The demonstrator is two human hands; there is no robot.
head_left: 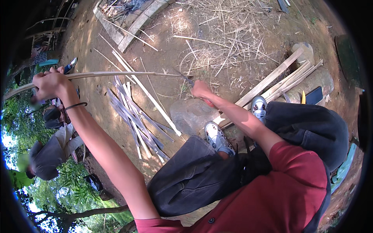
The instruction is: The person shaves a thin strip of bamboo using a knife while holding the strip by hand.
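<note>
Near half past nine, your left hand point(51, 83) is closed, its fingers wrapped around one long bamboo strip point(116, 73), which runs across toward 12 o'clock. At 11 o'clock, a stone-edged fire pit point(139, 28) holds grey ash and some thin sticks. Toward 9 o'clock from centre lies a crisscross heap of split strips point(136, 118), too overlapped to count exactly. Just past 12, your right hand point(202, 89) is shut around one knife point(189, 80); its red handle end shows below your fist, and its dark blade crosses the strip's far end, though whether they touch you cannot tell. Loose shavings point(237, 42) spread at 1 o'clock. Your two patterned shoes point(218, 138) sit between 3 and 4 o'clock. Several pale slats point(289, 83) lean near half past two, and one dark phone point(314, 95) lies near 3 o'clock.
</note>
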